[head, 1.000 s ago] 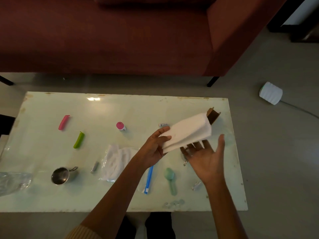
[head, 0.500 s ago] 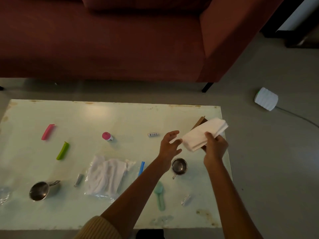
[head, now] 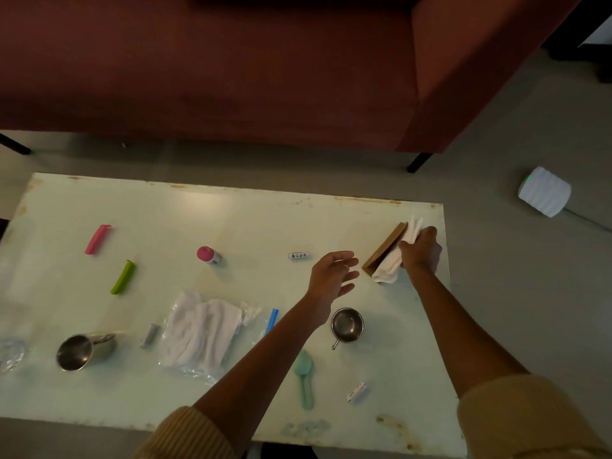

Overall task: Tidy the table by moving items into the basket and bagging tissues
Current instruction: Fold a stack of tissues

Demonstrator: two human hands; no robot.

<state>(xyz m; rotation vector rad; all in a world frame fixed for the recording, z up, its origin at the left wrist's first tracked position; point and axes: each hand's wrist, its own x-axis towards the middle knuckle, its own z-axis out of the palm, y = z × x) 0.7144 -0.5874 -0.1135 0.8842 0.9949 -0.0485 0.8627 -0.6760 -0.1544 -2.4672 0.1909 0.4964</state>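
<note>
White folded tissues [head: 386,272] are sitting at two o'clock on the pale table [head: 198,210], wrapped by the curled fingers of the right hand [head: 421,251], touching a brown cardboard box [head: 385,248]; the left hand [head: 332,276] is hovering with fingers spread, empty.

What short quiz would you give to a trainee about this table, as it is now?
1. Which hand grips the tissues beside the brown holder? A: left. B: right. C: both.
2. True or false: the left hand is open and holds nothing.
3. How many steel cups are on the table?

Key
1. B: the right hand grips them.
2. True.
3. Two.
</note>
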